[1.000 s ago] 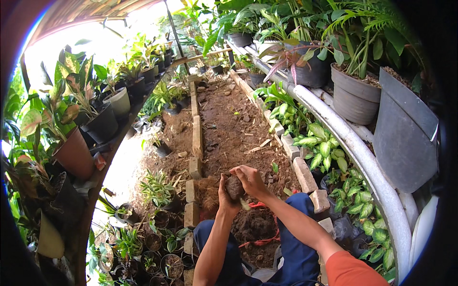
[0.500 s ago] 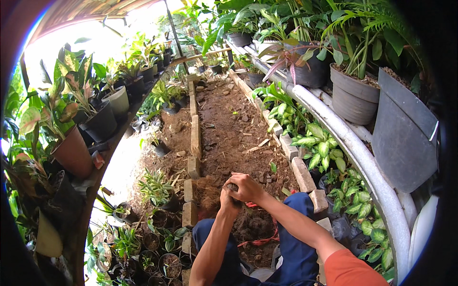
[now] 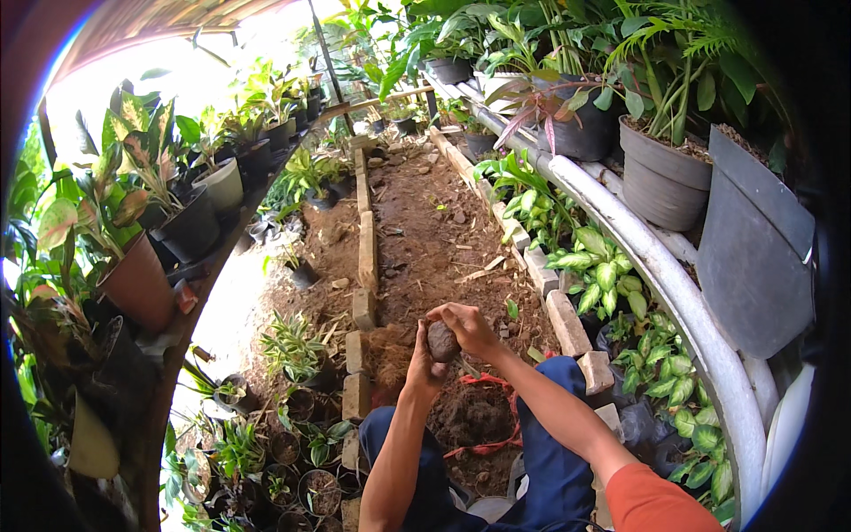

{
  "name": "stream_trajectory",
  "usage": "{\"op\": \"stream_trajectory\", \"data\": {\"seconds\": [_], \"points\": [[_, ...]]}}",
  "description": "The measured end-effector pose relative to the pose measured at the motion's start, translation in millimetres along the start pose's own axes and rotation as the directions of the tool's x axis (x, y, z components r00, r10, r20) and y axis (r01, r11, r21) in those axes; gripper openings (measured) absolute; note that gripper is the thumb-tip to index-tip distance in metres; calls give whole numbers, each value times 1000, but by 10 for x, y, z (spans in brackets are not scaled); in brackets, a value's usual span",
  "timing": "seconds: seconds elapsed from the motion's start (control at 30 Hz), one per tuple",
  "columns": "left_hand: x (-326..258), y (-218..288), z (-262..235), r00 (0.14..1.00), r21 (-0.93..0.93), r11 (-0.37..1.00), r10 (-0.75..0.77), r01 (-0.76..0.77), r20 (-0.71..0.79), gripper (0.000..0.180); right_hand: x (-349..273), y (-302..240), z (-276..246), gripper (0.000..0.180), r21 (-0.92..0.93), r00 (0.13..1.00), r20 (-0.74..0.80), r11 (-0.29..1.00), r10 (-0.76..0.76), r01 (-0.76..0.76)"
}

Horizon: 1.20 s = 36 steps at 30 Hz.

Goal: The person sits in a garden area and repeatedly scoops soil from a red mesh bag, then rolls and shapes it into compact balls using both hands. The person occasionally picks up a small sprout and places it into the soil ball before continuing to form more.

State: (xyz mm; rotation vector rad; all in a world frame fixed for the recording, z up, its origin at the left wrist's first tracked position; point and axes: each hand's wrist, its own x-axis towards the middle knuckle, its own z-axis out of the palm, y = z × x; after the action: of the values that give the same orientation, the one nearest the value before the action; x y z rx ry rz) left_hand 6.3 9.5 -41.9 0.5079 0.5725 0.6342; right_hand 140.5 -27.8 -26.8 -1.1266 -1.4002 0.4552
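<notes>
A brown clump of soil (image 3: 441, 341) is held between both hands over the dirt bed. My left hand (image 3: 423, 365) cups it from below and the left. My right hand (image 3: 470, 326) covers it from above and the right, fingers curled on it. Under the hands lies a mound of dark soil (image 3: 474, 417) in a red-rimmed bag or net (image 3: 496, 443) between my knees, which are in blue trousers. My right sleeve is orange.
A brick row (image 3: 365, 257) edges the dirt bed (image 3: 434, 230) on the left, another brick row (image 3: 558, 310) on the right. Small potted seedlings (image 3: 292, 461) crowd the lower left. A shelf of potted plants (image 3: 177, 213) runs left; a white pipe (image 3: 674, 293) and grey pots (image 3: 660, 177) stand right.
Both hands stay together on the clump; they have dropped slightly toward me, and the right hand has shifted over its top. The view has barely moved.
</notes>
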Motion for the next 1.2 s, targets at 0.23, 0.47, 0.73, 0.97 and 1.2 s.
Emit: {"op": "stream_trajectory", "data": {"seconds": [0.23,0.47,0.73,0.97,1.2], "points": [[44,-94,-94,999,-198,980,-16,22,31,45,-66,-136,-68,77,-214,926,372,965,-63,151],[226,-161,-270,994,-167,985,-16,33,106,44,-54,-105,-50,68,-261,925,375,951,-57,164],[89,-117,-113,995,-237,971,-10,33,98,43,-53,-82,-45,57,-189,930,368,977,-22,97],[15,38,-21,997,-226,974,44,-30,59,45,-47,-8,-170,72,48,989,-106,994,105,-100],[76,41,-166,998,-248,968,48,-39,29,36,-54,68,-190,69,20,983,-57,985,172,-171]]}}
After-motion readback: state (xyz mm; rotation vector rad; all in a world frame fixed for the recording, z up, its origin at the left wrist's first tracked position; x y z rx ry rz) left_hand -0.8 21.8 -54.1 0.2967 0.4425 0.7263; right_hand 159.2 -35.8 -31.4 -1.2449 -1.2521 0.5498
